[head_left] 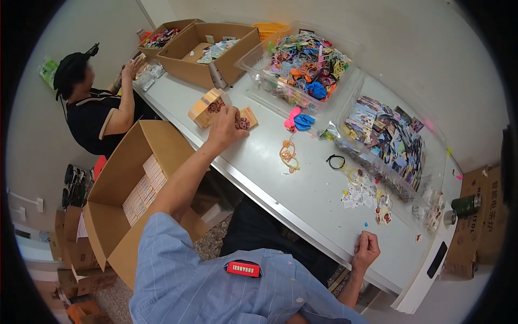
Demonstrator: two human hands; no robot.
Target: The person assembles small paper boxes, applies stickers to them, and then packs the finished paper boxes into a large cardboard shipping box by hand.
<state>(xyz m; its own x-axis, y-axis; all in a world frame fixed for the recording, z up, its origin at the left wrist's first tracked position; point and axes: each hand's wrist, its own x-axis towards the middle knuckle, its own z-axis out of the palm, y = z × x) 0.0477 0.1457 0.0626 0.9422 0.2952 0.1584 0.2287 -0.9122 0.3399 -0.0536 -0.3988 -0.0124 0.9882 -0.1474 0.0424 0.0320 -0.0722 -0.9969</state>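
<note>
My left hand (226, 125) reaches far across the white table (302, 200) and closes its fingers on a small tan patterned box (247, 117). Just to its left stands a stack of similar tan boxes (206, 107). My right hand (367, 249) rests as a closed fist at the table's near edge, and nothing shows in it. Loose stickers and small trinkets (362, 193) lie on the table a little beyond that fist.
A clear bin of colourful hair ties (305, 62) and another of picture cards (391, 137) stand at the back. Pink and blue pieces (299, 120), a yellow loop (288, 155) and a black ring (335, 161) lie mid-table. An open carton of small boxes (143, 186) sits on the floor at left. A seated person (94, 105) works beside cardboard cartons (208, 48).
</note>
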